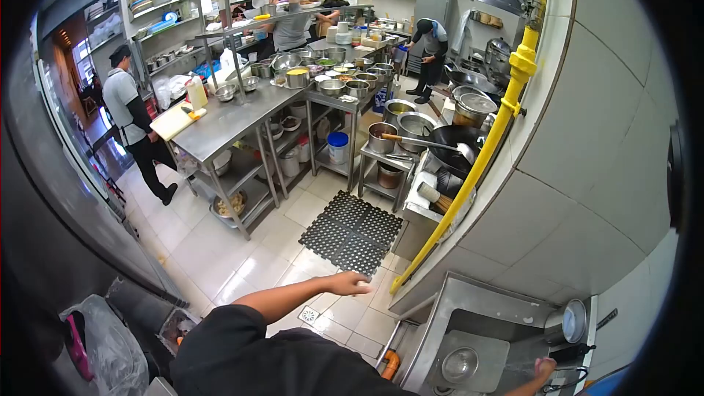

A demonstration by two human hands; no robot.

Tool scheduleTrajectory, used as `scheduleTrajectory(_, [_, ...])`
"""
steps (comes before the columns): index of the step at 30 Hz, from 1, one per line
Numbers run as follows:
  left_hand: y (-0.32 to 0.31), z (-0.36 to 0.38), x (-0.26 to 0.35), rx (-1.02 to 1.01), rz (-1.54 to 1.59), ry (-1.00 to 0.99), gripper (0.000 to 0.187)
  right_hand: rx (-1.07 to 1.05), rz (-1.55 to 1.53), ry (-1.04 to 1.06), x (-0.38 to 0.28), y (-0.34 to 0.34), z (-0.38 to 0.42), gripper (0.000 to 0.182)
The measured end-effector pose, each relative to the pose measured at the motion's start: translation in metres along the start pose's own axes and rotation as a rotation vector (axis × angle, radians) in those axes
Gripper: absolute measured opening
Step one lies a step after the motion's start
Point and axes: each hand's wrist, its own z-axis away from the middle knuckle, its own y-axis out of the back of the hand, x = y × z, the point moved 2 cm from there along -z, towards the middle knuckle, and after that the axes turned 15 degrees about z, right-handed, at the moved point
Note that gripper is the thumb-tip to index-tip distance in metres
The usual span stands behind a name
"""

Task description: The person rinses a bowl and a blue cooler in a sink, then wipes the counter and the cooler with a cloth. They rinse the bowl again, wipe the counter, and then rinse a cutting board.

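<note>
Head view: 1 round metal bowl (460,365) sits down in the sink (491,292). The right hand (544,367) is by what looks like a black tap (572,353). Its fingers look curled, but I cannot tell if they grip it. I think a soft, steady hold is best here, with any water aimed low so it does not splash. The left hand (350,284) is out over the floor, fingers partly bent; I cannot tell if it holds anything.

Now I count: 1 sink, 1 bowl in it, 1 pan (574,321) at its corner, 1 floor drain (309,314), 1 yellow pipe (522,63), 1 black mat (352,232) and 1 tub (338,151) with a blue lid. I see at least 3 other people: 1 person (126,95) at the left, 1 worker (288,34) at the back and 1 helper (435,42) farther right. The pots (297,81) are too many to count.
</note>
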Motion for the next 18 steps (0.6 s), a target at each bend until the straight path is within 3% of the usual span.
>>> scheduleTrajectory(2, [0.019,0.016,-0.081,0.077,-0.138,0.137,0.065,-0.11,0.397,-0.237,-0.037,-0.003,-0.005,0.023])
scheduleTrajectory(3, [0.029,0.028,-0.116,0.062,-0.222,0.227,0.059,0.006,0.616,-0.062,0.013,0.016,-0.032,0.024])
scheduleTrajectory(5, [0.044,0.063,-0.173,0.007,-0.379,0.417,0.058,0.374,1.14,0.194,0.032,0.022,-0.038,0.027])
scheduleTrajectory(6, [0.05,0.08,-0.221,-0.028,-0.402,0.458,0.059,0.415,1.611,0.656,-0.005,0.017,-0.022,0.029])
scheduleTrajectory(9, [0.056,0.146,-0.308,-0.091,-0.195,0.917,0.061,0.674,1.401,-0.146,-0.075,-0.004,0.008,0.024])
scheduleTrajectory(10, [0.054,0.17,-0.325,-0.011,-0.034,1.013,0.055,0.673,1.397,-0.142,-0.091,0.002,0.015,0.024])
scheduleTrajectory(11, [0.054,0.189,-0.333,0.074,0.132,1.103,0.051,0.568,1.557,0.004,-0.088,0.012,0.017,0.022])
scheduleTrajectory(12, [0.056,0.203,-0.332,0.127,0.201,1.12,0.045,0.454,1.71,0.159,-0.086,0.013,0.017,0.019])
scheduleTrajectory(13, [0.052,0.217,-0.332,0.177,0.271,1.136,0.041,0.452,1.707,0.17,-0.089,0.01,0.016,0.019])
scheduleTrajectory(15, [0.047,0.228,-0.33,0.248,0.32,1.147,0.038,0.326,1.775,-0.649,-0.083,0.016,0.025,0.028])
scheduleTrajectory(16, [0.045,0.231,-0.327,0.269,0.34,1.13,0.038,0.102,1.866,-0.528,-0.118,0.003,0.047,0.027])
scheduleTrajectory(17, [0.043,0.232,-0.325,0.29,0.357,1.115,0.039,0.103,1.87,-0.526,-0.109,0.011,0.055,0.027])
scheduleTrajectory(18, [0.041,0.231,-0.325,0.288,0.359,1.115,0.039,0.297,1.883,0.031,-0.103,0.016,0.07,0.026])
